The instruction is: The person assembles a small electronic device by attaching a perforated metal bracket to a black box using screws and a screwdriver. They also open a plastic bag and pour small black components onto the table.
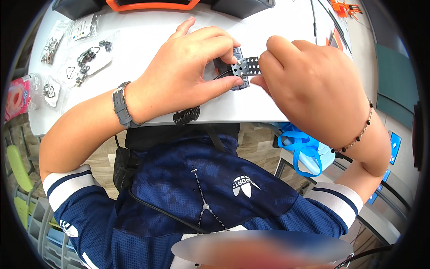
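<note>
Over the white table, my left hand (192,62) pinches a small black assembly with a perforated metal bracket (245,67) between thumb and fingers. Screw heads show on the bracket, and a dark ribbed part lies beneath it. My right hand (304,76) is curled closed at the bracket's right side, its back turned up. A thin rod reaches from the bracket toward its fingers; whether they grip it is hidden. Black cable leads from the assembly, and a coiled black cable (186,115) lies by the table's near edge below my left wrist.
Clear bags of small black and metal parts (89,60) lie on the table (139,36) at left, beside a pink packet (18,96). A black case with an orange handle (152,5) stands at the far edge. A blue bag (304,152) hangs below right; orange parts (345,9) sit far right.
</note>
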A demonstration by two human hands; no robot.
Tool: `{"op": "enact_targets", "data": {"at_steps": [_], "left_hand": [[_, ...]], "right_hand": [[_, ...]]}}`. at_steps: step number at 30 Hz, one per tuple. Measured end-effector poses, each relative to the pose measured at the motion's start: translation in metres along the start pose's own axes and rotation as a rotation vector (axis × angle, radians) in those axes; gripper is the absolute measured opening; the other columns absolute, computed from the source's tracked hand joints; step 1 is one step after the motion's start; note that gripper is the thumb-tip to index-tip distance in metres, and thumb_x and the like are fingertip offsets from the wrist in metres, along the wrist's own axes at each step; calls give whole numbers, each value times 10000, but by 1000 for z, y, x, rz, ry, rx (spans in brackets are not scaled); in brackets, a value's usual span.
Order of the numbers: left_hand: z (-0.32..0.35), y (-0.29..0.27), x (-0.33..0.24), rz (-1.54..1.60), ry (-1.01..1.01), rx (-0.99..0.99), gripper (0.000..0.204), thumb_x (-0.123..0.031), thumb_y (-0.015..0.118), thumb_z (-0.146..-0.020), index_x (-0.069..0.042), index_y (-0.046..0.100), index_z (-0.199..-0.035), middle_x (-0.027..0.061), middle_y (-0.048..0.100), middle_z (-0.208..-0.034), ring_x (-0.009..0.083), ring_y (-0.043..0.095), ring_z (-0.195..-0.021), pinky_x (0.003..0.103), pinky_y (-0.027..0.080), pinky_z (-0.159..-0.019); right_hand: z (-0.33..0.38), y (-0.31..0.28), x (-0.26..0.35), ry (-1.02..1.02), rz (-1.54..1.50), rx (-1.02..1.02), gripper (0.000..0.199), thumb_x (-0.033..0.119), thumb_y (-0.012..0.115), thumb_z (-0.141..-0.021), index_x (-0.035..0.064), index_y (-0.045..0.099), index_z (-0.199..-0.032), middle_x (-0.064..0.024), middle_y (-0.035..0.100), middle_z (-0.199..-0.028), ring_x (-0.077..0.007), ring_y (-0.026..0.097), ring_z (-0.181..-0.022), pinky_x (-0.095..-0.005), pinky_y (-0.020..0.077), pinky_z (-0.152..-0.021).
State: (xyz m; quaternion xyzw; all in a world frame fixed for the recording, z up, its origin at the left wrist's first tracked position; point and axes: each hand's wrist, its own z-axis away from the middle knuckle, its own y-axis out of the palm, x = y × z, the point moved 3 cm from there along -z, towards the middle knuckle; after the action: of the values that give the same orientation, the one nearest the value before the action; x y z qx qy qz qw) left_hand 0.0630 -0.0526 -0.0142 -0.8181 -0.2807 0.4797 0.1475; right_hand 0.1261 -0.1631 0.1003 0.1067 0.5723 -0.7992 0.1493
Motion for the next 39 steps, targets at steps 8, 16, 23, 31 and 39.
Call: {"op": "enact_targets", "data": {"at_steps": [8, 16, 23, 31, 39], "left_hand": [[-1, -2, 0, 5, -17, 19, 293, -176, 726, -707, -78, 560, -928, 8, 609, -900, 207, 588, -909, 574, 269, -1015], [-2, -4, -2, 39, -75, 62, 210, -106, 726, -687, -69, 544, -785, 63, 619, -1057, 253, 576, -1005, 560, 227, -1047], [-1, -3, -1, 37, -77, 69, 221, -103, 728, -685, -65, 532, -778, 70, 617, -1059, 249, 576, -1008, 565, 219, -1050], [-1, -2, 2, -20, 6, 5, 372, -221, 732, -711, -83, 575, -1018, -11, 618, -835, 182, 601, -847, 570, 280, -1013], [-2, -4, -1, 32, -69, 83, 226, -87, 736, -676, -60, 541, -789, 70, 617, -1059, 247, 577, -1013, 567, 223, -1049]], "right_hand": [[-1, -5, 2, -20, 35, 40, 168, 143, 638, -719, 48, 500, -736, -59, 450, -739, -175, 542, -639, -308, 430, -507], [1, 3, 0, 41, -47, -91, 177, 163, 649, -730, 54, 513, -697, -30, 455, -713, -153, 538, -640, -294, 421, -501], [2, -1, -2, -50, 40, 89, 182, 158, 654, -708, 48, 509, -697, -46, 462, -712, -163, 548, -612, -290, 427, -493], [0, 4, -2, -8, -19, -60, 197, 194, 652, -743, 52, 523, -696, -44, 477, -699, -164, 552, -599, -302, 430, -485], [1, 1, -5, -65, 15, 99, 175, 166, 642, -746, 50, 519, -700, -50, 472, -693, -180, 560, -604, -312, 432, -485]]}}
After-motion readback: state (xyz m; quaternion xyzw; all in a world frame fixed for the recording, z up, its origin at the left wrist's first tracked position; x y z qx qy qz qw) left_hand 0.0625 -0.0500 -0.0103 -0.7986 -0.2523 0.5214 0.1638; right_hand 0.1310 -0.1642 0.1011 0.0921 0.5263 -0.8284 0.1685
